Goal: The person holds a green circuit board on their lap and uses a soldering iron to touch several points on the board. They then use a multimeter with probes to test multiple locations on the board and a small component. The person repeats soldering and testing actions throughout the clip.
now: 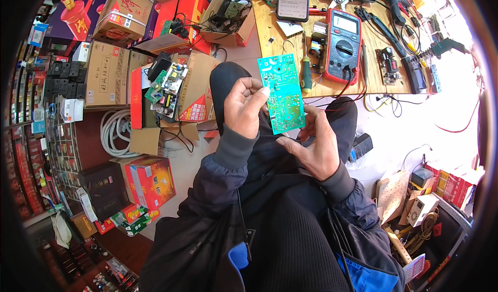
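Observation:
A green circuit board [282, 92] is held upright over my lap, its soldered side facing me. My left hand [245, 105] is closed on the board's left edge, thumb on the face and fingers curled behind. At the lower right edge is my right hand [317, 144], its fingers bent against and partly behind the board. The right thumb reaches below the bottom edge. Just beyond the board, a green-handled screwdriver [306, 74] lies on the wooden table [264, 35], beside a red and grey multimeter [343, 45].
A phone [292, 0], wired tools and a small board [388, 66] occupy the table. On the left stand cartons, including an open box [199, 92] with circuit boards on it, and a coil of white hose [115, 131]. Red boxes [451, 185] and scrap parts sit at the lower right.

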Motion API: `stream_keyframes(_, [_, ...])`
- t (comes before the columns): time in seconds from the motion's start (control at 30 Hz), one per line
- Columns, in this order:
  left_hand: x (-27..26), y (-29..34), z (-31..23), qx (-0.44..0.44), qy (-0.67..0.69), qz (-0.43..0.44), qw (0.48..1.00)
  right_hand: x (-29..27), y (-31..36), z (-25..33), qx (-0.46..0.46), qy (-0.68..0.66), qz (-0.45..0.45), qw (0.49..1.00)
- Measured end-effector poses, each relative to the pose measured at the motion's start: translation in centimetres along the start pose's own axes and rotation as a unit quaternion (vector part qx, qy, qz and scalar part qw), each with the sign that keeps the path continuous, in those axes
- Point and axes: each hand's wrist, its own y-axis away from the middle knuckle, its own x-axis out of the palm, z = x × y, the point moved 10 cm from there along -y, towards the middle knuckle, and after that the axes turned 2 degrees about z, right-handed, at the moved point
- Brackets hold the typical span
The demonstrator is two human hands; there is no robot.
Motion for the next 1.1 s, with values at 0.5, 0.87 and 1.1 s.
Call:
stream_keyframes(0.5, [1.0, 2.0, 0.4, -0.005, -0.006, -0.01, 1.0, -0.3, 0.8, 0.6, -0.014, 0.117, -0.032, 0.992])
stream_keyframes(0.87, [0.8, 1.9, 1.2, -0.003, 0.02, 0.002, 1.0, -0.6, 0.5, 0.8, -0.054, 0.156, -0.054, 0.985])
stream_keyframes(1.1, [0.5, 1.8, 1.5, -0.013, 0.022, 0.0, 1.0, -0.7, 0.3, 1.1, -0.057, 0.153, -0.053, 0.985])
